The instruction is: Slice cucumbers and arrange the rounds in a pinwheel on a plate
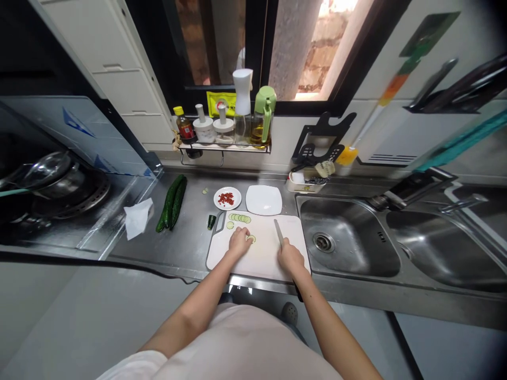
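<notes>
My right hand (pixel 291 257) grips a knife (pixel 279 231) by its handle, with the blade pointing away from me over the right part of the white cutting board (pixel 263 264). My left hand (pixel 239 241) is closed, fingers bent, with pale cucumber slices (pixel 251 239) at its fingertips on the board. Beyond it lies an overlapping row of cucumber slices (pixel 240 217), and one single slice (pixel 230 225) sits apart from them. A short cucumber end piece (pixel 211 221) rests on the counter just left of the board.
Two whole cucumbers (pixel 172 203) and a white tissue (pixel 138 218) lie to the left. Behind the board stand a plate of chopped red pieces (pixel 226 199) and a white square plate (pixel 264 200). A steel sink (pixel 348 237) adjoins at right; a condiment rack (pixel 225 148) hangs above.
</notes>
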